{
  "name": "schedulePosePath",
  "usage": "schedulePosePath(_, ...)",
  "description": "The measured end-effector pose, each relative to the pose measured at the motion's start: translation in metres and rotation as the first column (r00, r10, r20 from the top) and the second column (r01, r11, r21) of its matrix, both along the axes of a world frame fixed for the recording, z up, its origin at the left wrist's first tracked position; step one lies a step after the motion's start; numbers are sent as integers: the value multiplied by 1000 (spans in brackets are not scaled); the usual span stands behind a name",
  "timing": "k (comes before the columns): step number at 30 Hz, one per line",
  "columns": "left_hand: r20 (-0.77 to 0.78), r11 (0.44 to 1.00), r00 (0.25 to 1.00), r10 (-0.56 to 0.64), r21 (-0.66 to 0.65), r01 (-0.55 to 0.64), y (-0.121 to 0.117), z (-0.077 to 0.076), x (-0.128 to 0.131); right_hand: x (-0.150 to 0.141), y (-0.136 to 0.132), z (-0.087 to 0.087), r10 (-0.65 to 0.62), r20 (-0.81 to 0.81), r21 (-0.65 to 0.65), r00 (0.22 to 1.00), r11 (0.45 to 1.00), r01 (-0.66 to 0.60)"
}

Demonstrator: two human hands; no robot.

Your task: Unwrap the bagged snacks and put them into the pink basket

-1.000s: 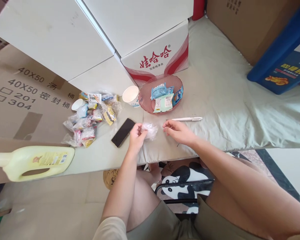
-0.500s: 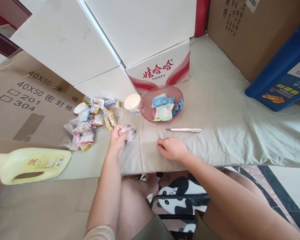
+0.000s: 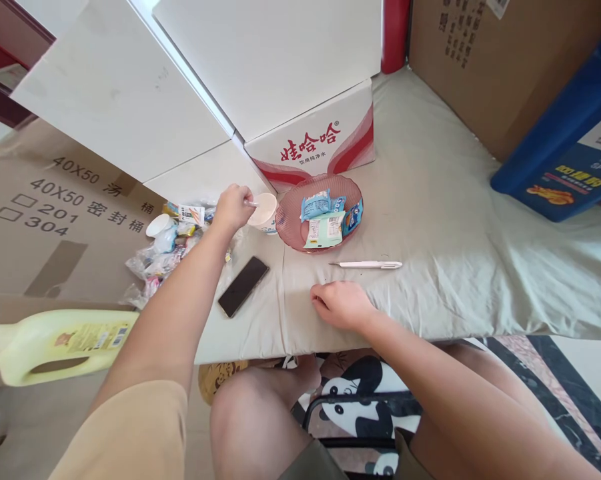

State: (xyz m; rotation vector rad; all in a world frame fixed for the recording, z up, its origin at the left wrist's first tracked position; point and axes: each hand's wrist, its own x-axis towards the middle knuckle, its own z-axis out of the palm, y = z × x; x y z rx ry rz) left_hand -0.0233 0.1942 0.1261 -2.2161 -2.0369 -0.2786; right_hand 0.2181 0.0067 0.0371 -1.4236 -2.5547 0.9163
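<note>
My left hand (image 3: 233, 207) is stretched out to the white paper cup (image 3: 265, 212), fingers closed on a bit of clear wrapper right at the cup's rim. My right hand (image 3: 343, 305) rests on the pale cloth near the table's front edge, fingers curled under; anything inside them is hidden. A black phone (image 3: 243, 286) lies face up between my two arms. A white pen (image 3: 367, 265) lies just beyond my right hand. The pink bowl (image 3: 283, 230) beside the cup holds a few blue and green snack packets.
A heap of small wrapped snacks (image 3: 163, 253) lies left of the cup. A yellow jug (image 3: 65, 337) lies on its side at the near left. A red-printed white carton (image 3: 313, 143) stands behind the bowl, with a brown cardboard box (image 3: 475, 60) and a blue box (image 3: 565, 147) at right.
My left hand carried the clear wrapper from in front of me, left over the phone, then up to the paper cup. My right hand settled onto the cloth and stayed there.
</note>
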Motion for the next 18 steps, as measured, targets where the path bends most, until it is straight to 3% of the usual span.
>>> schedulePosePath(6, -82, 994, 990, 113, -2, -113, 7, -6, -2, -1, 5, 1, 32, -9, -5, 999, 999, -32)
schedulePosePath(10, -90, 988, 984, 156, 5, -156, 1, -7, -14, -1, 5, 3, 35, 12, -16, 999, 999, -35)
schedulePosePath(14, -79, 987, 985, 154, -30, -157, 10, -10, -10, -3, 2, 2, 20, 14, 0, 1000, 1000, -20)
schedulePosePath(16, 5, 983, 989, 147, -111, -145, 20, -15, 2, -3, 1, 1, 13, 7, 0, 1000, 1000, -13)
schedulePosePath(18, 223, 964, 956, 191, -229, -139, 31, -21, 15, -3, 1, 1, 8, 0, -6, 1000, 1000, -8)
